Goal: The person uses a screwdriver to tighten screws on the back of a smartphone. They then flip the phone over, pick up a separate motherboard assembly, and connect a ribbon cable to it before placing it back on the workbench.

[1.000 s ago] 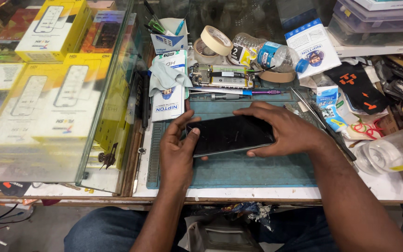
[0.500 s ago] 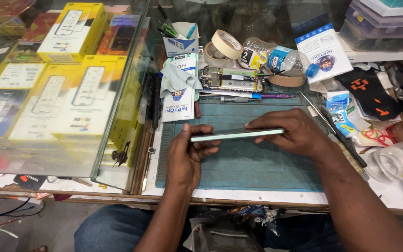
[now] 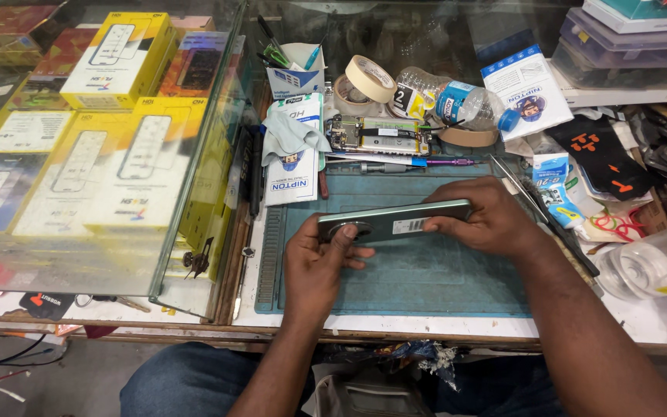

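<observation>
Left hand (image 3: 314,262) and right hand (image 3: 488,220) clamped on opposite ends of green phone (image 3: 391,222), held between them above teal mat (image 3: 426,278)

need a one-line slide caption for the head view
Both hands, left and right, hold a green phone back-up over a teal mat.

Phone (image 3: 395,222): smooth, satin pale-green back. Work mat (image 3: 426,270): matt teal rubber. Display case (image 3: 117,154): glossy glass.
</observation>
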